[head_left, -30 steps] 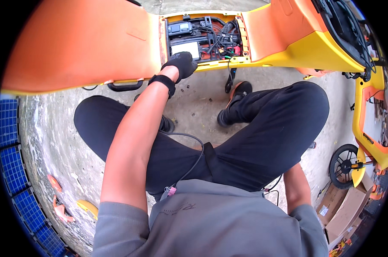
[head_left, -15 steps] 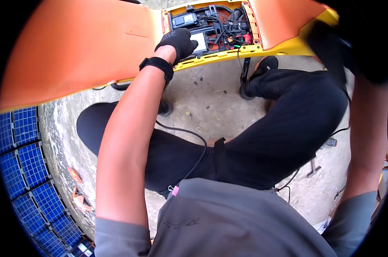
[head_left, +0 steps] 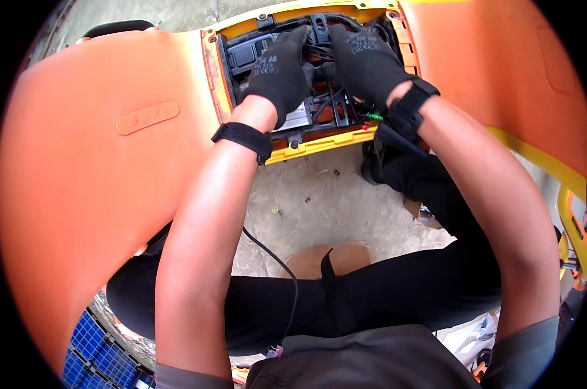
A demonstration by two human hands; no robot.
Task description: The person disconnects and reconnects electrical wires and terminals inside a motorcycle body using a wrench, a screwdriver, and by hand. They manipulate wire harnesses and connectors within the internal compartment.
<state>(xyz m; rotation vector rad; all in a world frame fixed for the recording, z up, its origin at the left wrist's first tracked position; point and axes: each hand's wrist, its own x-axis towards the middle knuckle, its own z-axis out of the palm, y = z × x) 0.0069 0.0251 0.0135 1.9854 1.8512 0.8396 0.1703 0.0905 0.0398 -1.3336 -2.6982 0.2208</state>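
Both hands wear black work gloves and reach into an open bay (head_left: 335, 139) with a yellow rim, set in a large orange panel (head_left: 99, 175). My left hand (head_left: 279, 76) is closed near the middle of the bay, between a dark box-shaped unit (head_left: 243, 54) and a black slotted bracket (head_left: 319, 27). To its right my right hand (head_left: 366, 63) curls inward, fingertips facing the left ones. Black cables (head_left: 318, 52) run between the closed fingers; the exact grip is partly hidden. Below the left hand shows a silver module (head_left: 298, 119). A green connector (head_left: 374, 117) lies below the right wrist.
Orange panel also extends right of the bay (head_left: 481, 58). Blue grid crates (head_left: 102, 347) stand at the lower left. A thin black cable (head_left: 274, 256) hangs across my lap. Small dark bits lie on the concrete floor (head_left: 293, 207). A yellow frame part (head_left: 574, 227) is at the right.
My right hand has come from the right edge into the bay. My left hand has moved from the silver module up to the cables. The view has shifted, with the bay now nearer.
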